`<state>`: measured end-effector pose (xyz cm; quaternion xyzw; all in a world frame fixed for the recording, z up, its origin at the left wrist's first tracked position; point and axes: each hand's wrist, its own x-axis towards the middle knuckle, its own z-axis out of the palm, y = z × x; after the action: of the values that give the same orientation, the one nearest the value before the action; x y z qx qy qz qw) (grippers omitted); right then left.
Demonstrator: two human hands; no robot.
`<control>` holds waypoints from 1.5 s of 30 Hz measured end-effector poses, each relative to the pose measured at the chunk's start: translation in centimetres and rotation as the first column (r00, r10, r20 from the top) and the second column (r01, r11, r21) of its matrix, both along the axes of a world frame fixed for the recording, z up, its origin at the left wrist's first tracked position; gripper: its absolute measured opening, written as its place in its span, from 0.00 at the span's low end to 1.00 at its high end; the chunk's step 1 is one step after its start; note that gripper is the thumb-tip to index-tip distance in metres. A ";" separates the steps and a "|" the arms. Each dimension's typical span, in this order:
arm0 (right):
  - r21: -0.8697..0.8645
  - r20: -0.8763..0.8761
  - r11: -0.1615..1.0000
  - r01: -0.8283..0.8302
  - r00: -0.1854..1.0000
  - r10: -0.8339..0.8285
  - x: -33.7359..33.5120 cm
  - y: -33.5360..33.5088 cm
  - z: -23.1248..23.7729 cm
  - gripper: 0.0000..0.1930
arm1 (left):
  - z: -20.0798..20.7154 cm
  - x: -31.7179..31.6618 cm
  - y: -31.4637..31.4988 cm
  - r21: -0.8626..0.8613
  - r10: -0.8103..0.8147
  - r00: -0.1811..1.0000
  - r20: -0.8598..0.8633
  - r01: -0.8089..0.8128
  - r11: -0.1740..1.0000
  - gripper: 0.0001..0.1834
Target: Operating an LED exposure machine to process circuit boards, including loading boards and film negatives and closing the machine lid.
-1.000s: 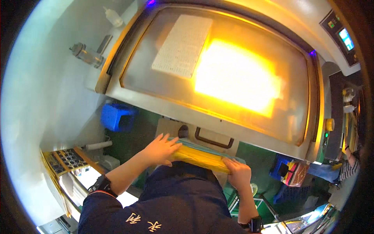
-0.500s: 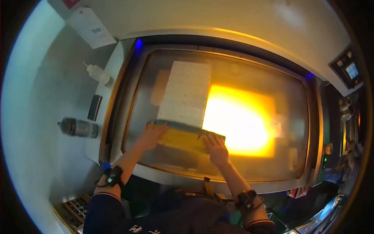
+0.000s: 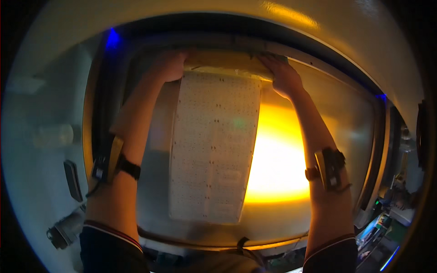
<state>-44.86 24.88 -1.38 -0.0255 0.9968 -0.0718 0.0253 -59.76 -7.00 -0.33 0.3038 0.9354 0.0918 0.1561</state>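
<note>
Both my arms reach far over a large glass bed (image 3: 318, 150) lit yellow from below. My left hand (image 3: 169, 66) and my right hand (image 3: 283, 75) press on the two ends of a yellowish flat sheet (image 3: 227, 61) at the far edge of the bed. A long pale sheet covered with fine dots (image 3: 214, 145) lies flat on the glass between my forearms, its far end touching the yellowish sheet. Each wrist carries a strapped band.
A metal frame (image 3: 91, 136) rims the bed, with a blue light (image 3: 111, 38) at its far left corner. A pale ledge at the left holds a blurred bottle (image 3: 52, 135) and a dark flat object (image 3: 73, 179). Cluttered items (image 3: 387, 218) sit at the lower right.
My hands carried the yellowish sheet from near my body, across the glass, up to the bed's far edge. I have leaned forward, so the bed now fills the view.
</note>
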 end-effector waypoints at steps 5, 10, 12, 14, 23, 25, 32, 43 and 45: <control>0.034 -0.095 0.997 -0.072 0.993 0.075 5.9 -1.1 -1.3 0.37 | -1.2 6.5 -1.6 0.038 -0.084 0.971 -0.224 0.095 0.995 0.32; -0.180 -0.011 0.979 -0.100 0.995 0.100 23.6 -8.6 0.1 0.27 | -0.4 23.6 -10.7 0.110 -0.118 0.976 0.185 0.099 0.989 0.16; -0.491 0.251 0.867 0.085 0.967 0.047 38.3 -10.2 0.3 0.32 | 2.0 34.2 -11.1 -0.129 -0.094 0.874 0.477 0.175 0.976 0.18; -0.154 0.463 0.926 -0.345 0.803 0.376 46.6 -15.9 5.3 0.35 | 0.7 47.7 -21.9 -0.310 -0.223 0.929 0.295 0.314 0.898 0.29; -0.165 0.231 0.979 -0.118 0.961 0.154 58.1 -17.5 4.5 0.33 | 5.5 57.5 -19.1 -0.151 -0.259 0.955 0.145 0.280 0.948 0.39; -0.184 0.139 0.972 -0.142 0.976 0.169 58.9 -17.8 3.4 0.34 | 4.9 59.0 -20.0 -0.200 -0.253 0.964 0.077 0.264 0.944 0.37; -0.470 -0.285 0.859 -0.202 0.956 0.069 39.8 -11.6 2.3 0.20 | 0.3 39.6 -15.9 -0.046 -0.285 0.954 -0.096 0.282 0.958 0.30; -0.001 0.023 0.999 -0.042 0.999 0.042 -0.4 2.7 0.0 0.39 | 1.6 1.0 3.6 -0.178 0.020 0.993 0.113 0.001 0.984 0.35; -0.038 -0.094 0.997 -0.072 0.993 0.069 -0.5 2.7 -0.1 0.39 | 0.6 1.3 2.6 -0.034 -0.013 0.999 0.046 0.015 0.999 0.34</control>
<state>-45.34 27.55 -1.51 -0.0645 0.9937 -0.0901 -0.0187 -58.48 -4.38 0.25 0.3053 0.9309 0.0813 0.1833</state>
